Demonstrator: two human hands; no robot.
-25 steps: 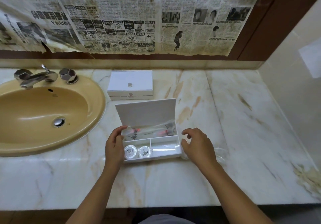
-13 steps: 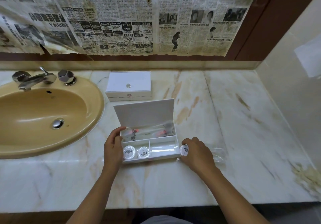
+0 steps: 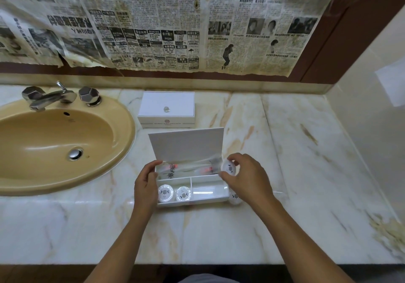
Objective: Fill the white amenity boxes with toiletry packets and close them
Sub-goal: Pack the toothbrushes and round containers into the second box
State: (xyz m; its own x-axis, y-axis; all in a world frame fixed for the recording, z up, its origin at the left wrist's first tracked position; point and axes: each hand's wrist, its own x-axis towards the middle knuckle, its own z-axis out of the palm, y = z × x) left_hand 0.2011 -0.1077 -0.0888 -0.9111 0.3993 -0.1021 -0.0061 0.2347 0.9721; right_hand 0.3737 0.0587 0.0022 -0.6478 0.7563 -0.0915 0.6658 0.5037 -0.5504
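An open white amenity box stands on the marble counter with its lid raised at the back. Its rear slot holds clear packets with red print; two round white packets lie in the front left compartment. My left hand grips the box's left wall. My right hand pinches a round white packet over the box's right end. Another round packet lies on the counter by the box's right side. A second white box sits shut behind.
A tan sink basin with a chrome faucet fills the counter's left side. Newspaper sheets cover the wall above. A beige side wall bounds the counter on the right. The marble counter runs to that wall.
My right hand has lifted a round packet from the counter beside the box up to the box's right end. My left hand has stayed on the box's left wall.
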